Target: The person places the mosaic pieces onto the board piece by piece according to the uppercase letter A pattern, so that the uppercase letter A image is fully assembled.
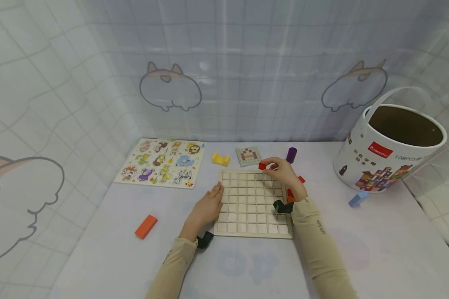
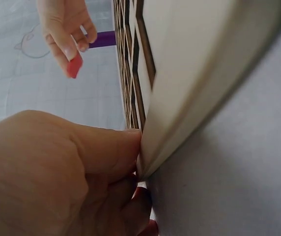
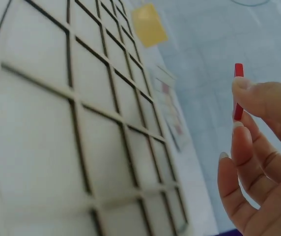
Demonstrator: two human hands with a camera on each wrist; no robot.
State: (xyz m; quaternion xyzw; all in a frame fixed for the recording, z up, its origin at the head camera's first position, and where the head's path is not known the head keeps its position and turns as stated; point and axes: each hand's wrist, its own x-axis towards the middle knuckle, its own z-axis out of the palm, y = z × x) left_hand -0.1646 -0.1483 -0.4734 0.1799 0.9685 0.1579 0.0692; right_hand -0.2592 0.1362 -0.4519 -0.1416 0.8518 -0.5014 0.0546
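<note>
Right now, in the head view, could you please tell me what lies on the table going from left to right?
Orange block → animal puzzle board → yellow block → pattern card → purple cylinder → blue block → white bucket.

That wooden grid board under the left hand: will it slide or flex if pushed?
The grid board looks like a thick, rigid slab, so it likely won't flex. It lies flat on a smooth tablecloth, so it probably slides easily; the left hand resting at its edge seems to steady it. Its flat shape makes tipping unlikely.
</note>
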